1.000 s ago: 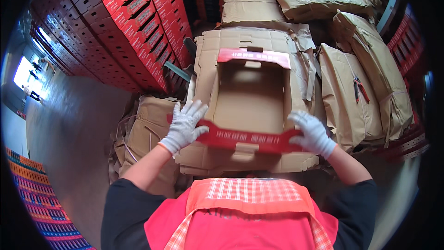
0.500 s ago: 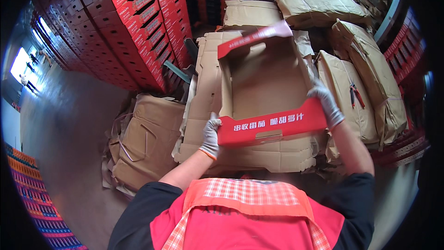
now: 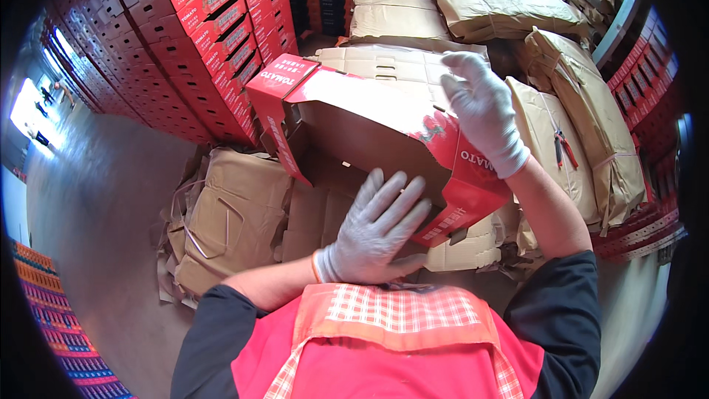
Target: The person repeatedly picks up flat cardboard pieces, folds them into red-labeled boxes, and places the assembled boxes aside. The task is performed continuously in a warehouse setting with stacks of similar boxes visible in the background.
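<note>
An open cardboard tray box [image 3: 362, 107], red and white outside and brown inside, is tilted on its side before me, its opening turned toward me. My left hand [image 3: 377, 233], in a pale glove, spreads its fingers flat in front of the opening, beside the lower wall. Whether its fingertips touch the cardboard, I cannot tell. Over the box's upper right corner, my gloved right hand [image 3: 484, 111] has its fingers stretched and parted, gripping nothing. Flat brown cardboard sheets [image 3: 391, 63] lie stacked under and behind the box.
Tall stacks of red boxes [image 3: 214, 37] rise at the left. Paper-wrapped bundles [image 3: 509, 7] lie behind and to the right; red-handled pliers [image 3: 565, 149] rest on one. Another brown bundle [image 3: 236, 218] sits at the left, beside grey floor [image 3: 103, 199].
The box has turned from lying face up to being tipped on its side, and shifted left. Both hands have let go of its corners; the left moved right, the right moved up and left.
</note>
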Available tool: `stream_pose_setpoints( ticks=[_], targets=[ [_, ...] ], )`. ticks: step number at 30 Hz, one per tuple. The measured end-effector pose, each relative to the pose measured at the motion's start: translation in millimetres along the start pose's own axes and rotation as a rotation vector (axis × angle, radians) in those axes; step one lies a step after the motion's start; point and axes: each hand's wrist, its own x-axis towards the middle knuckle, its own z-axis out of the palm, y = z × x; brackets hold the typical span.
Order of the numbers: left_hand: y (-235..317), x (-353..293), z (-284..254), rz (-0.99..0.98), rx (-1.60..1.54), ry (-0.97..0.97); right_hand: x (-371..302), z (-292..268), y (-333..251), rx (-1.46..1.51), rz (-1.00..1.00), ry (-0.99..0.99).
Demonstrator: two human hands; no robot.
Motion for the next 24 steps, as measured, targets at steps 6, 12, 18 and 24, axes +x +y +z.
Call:
stream_pose_setpoints(
  ticks=[6, 12, 18, 24],
  targets=[
    [-48, 142, -21, -0.160, -0.036, -0.464, 0, -15, 0, 0.022, -0.012, -0.094],
    [-58, 143, -12, -0.135, 0.009, -0.436, -10, -72, 7, -0.295, 0.046, -0.314],
    [-59, 138, -1, -0.066, 0.017, -0.376, 3, -81, 7, -0.348, 0.035, -0.529],
    [-54, 127, 4, -0.057, 0.023, -0.240, 11, -37, 32, -0.551, -0.061, -0.656]
  ],
)
